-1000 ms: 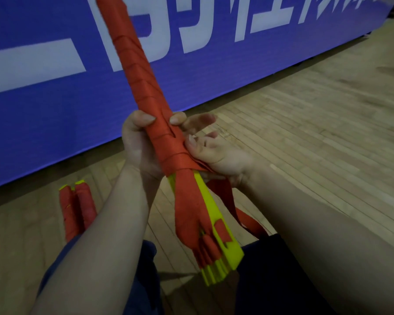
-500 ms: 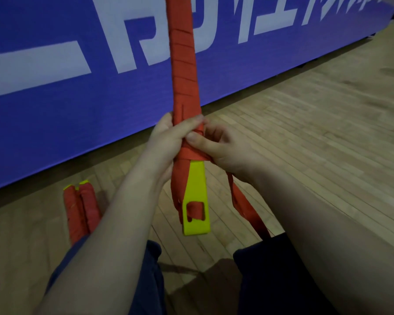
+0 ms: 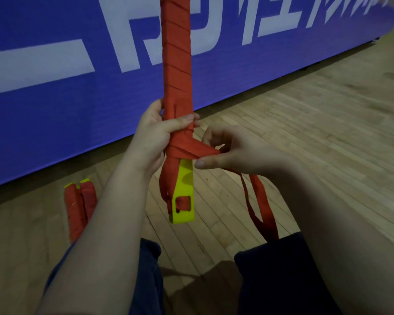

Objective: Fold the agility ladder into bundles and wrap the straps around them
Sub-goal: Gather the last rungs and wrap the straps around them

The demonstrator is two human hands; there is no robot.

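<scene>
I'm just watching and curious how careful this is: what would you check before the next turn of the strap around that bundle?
1. Left hand grips the bundle: ok.
2. Right hand pinches the strap: ok.
3. Strap taut from bundle to hand: ok.
4. Upper wraps lie snug: ok.
5. Yellow end covered: not ok, bare.
6. Loose tail free of tangles: cannot tell, it drops behind the leg.

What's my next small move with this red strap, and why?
Probably carry the strap behind the bundle for another turn lower down: your right hand pinches it pulled sideways, the left hand grips the bundle, and the yellow rungs below are unwrapped.
</scene>
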